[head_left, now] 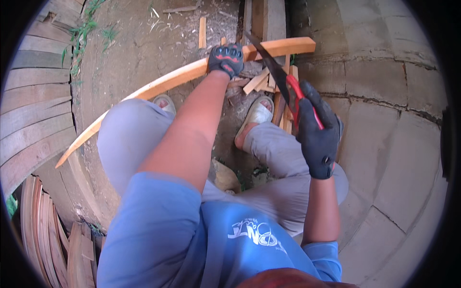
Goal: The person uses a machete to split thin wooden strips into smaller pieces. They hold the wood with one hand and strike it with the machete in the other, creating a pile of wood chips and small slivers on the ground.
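A long, pale orange wooden slat (158,86) lies across in front of me, from the lower left up to the upper right. My left hand (225,58), in a black glove with red marks, presses down on the slat near its right end. My right hand (318,132), also gloved in black, grips the red handle of a hand saw (276,72). The saw's dark blade points up and to the left, with its tip above the slat just right of my left hand.
Short wood offcuts (261,81) lie piled under the slat near my sandalled feet (257,113). Stacked grey planks (33,96) line the left side, with more curved boards (48,240) at the lower left. A paved stone surface (384,120) fills the right.
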